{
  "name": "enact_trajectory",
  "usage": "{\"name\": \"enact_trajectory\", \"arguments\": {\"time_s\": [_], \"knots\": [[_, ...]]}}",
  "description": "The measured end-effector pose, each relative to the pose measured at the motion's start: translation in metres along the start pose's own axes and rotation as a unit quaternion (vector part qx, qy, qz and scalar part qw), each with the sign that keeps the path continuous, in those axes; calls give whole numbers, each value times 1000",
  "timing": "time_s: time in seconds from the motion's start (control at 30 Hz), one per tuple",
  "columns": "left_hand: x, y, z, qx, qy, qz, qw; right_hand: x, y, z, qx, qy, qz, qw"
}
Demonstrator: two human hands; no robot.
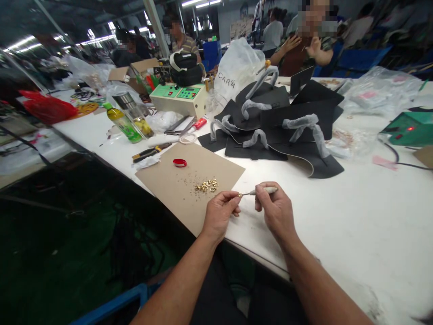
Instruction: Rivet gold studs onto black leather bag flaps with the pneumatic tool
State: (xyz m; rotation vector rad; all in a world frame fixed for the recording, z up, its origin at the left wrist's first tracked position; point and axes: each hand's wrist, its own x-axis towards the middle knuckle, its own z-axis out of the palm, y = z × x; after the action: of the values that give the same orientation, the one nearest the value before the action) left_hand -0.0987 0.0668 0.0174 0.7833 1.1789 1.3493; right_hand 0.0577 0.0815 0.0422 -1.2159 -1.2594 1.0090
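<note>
A cardboard sheet (174, 196) lies on the table (372, 216), with a heap of links (205, 186) on it, just beyond the left hand (218, 214). Behind the sheet, from left to right, stand a bottle (123, 123), a machine (189, 107) and a plastic bag (238, 63). Panels (277, 118) lie right of the sheet, before the bag.

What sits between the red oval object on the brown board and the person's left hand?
In the head view, a small pile of gold-coloured metal pieces lies between the red oval object and the left hand.
</note>
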Motion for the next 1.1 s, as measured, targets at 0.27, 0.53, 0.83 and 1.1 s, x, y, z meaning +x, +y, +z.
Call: {"name": "enact_trajectory", "arguments": {"time_s": [0.27,0.53,0.83,1.1], "knots": [[0,-2,0,10,-5,7,1000,-1,1,0,-12,-16,-5,1000],[0,-2,0,14,-3,7,1000,0,1,1,-15,15,-9,1000],[0,-4,-1,39,12,9,999,0,4,2,-54,-6,-31,998],[-9,-8,11,170,30,58,983,7,10,0,-7,2,36,999]]}}
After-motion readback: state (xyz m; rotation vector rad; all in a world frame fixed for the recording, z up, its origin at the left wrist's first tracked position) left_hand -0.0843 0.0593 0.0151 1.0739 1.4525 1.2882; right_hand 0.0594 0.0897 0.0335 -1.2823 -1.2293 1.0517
